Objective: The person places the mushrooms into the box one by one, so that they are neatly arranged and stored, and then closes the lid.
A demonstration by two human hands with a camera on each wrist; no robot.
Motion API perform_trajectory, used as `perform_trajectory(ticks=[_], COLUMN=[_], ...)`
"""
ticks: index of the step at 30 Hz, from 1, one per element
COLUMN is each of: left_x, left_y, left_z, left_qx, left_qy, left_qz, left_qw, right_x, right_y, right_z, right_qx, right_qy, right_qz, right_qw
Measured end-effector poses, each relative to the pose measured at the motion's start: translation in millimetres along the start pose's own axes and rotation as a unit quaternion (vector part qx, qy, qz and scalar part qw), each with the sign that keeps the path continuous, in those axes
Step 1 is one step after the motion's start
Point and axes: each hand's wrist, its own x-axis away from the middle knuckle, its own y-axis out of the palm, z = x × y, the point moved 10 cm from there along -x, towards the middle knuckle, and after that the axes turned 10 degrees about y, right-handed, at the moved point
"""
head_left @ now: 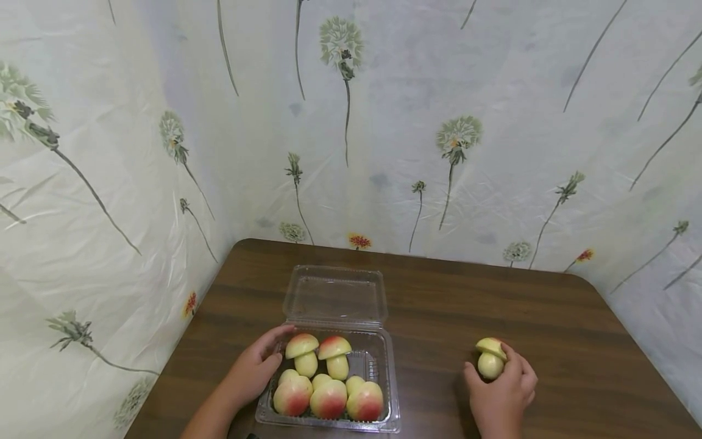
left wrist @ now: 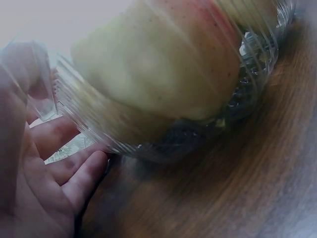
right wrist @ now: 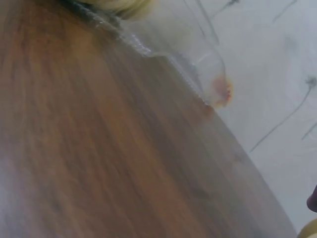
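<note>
On the left, my left hand (head_left: 254,367) grips the near-left side of a clear plastic container (head_left: 390,372) with its hinged lid folded open behind. In the left wrist view the fingers (left wrist: 81,178) lie against its ribbed wall. Several yellow mushroom-shaped pieces with red-blushed caps (head_left: 329,399) lie inside, two in the back row and three in front. Off to the right, my right hand (head_left: 504,387) has its fingers round another yellow mushroom-shaped piece (head_left: 490,364), cap up, low over the table. The thumb stands slightly off its stem.
The dark wood table (head_left: 433,305) has rounded back corners. A pale curtain (head_left: 395,122) printed with dandelions hangs behind it and along its left. The transparent lid (head_left: 336,296) lies toward the table's back edge. The back-right part of the container's inside shows bare plastic.
</note>
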Motion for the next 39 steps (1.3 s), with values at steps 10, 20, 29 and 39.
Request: perform_trajectory(ticks=[10, 20, 29, 39], left_x=[0.0, -0.7, -0.9, 1.0], left_y=[1.0, 0.0, 1.1, 1.1], left_z=[-0.7, -2.2, -0.4, -0.4], left_qx=[0.001, 0.005, 0.015, 0.011], left_qy=[0.002, 0.003, 0.005, 0.001], left_qz=[-0.004, -0.002, -0.006, -0.003], left_qw=[1.0, 1.0, 0.9999, 0.9999], right_x=[-13, -19, -21, -26], right_y=[-3, 1, 0, 1], right_z=[10, 11, 8, 8], right_qx=[-0.003, 0.024, 0.029, 0.04], right_qy=[0.021, 0.003, -0.011, -0.014], right_qz=[-0.01, -0.017, -0.009, -0.02], right_qw=[1.0, 1.0, 0.999, 0.999])
